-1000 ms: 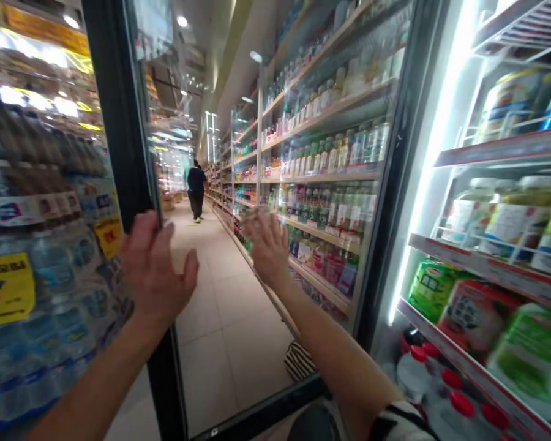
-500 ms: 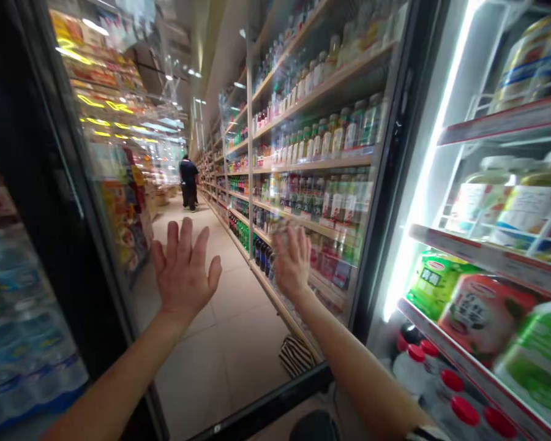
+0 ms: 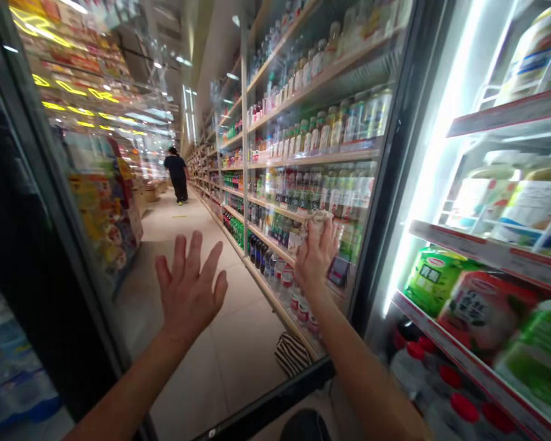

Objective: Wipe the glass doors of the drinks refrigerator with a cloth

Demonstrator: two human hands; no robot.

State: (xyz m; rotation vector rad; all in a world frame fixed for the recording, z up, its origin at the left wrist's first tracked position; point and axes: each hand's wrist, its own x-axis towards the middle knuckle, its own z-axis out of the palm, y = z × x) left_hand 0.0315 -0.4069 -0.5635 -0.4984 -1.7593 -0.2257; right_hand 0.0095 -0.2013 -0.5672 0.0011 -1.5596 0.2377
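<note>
A glass cooler door [image 3: 229, 343] in a dark frame stands before me. My left hand [image 3: 190, 288] is raised with its fingers spread, palm toward the glass, holding nothing. Against the pane, farther right, my right hand [image 3: 316, 257] presses a crumpled pale cloth [image 3: 319, 219] under its fingertips. Part of the cloth is covered by the fingers. Through the glass, shelves of bottles [image 3: 321, 131] show behind my right hand.
At right, the lit cooler shelves [image 3: 468, 242] hold bottles, a green pack [image 3: 434, 272] and red-capped bottles [image 3: 463, 407]. A person [image 3: 177, 174] in dark clothes stands down the aisle. Bottled water [image 3: 9, 349] lies at lower left. A striped item [image 3: 292, 355] shows low behind the glass.
My right hand has slid to the right across the glass with the cloth. The left hand stays spread, slightly lower. The view has shifted a little, and the distant person appears farther left.
</note>
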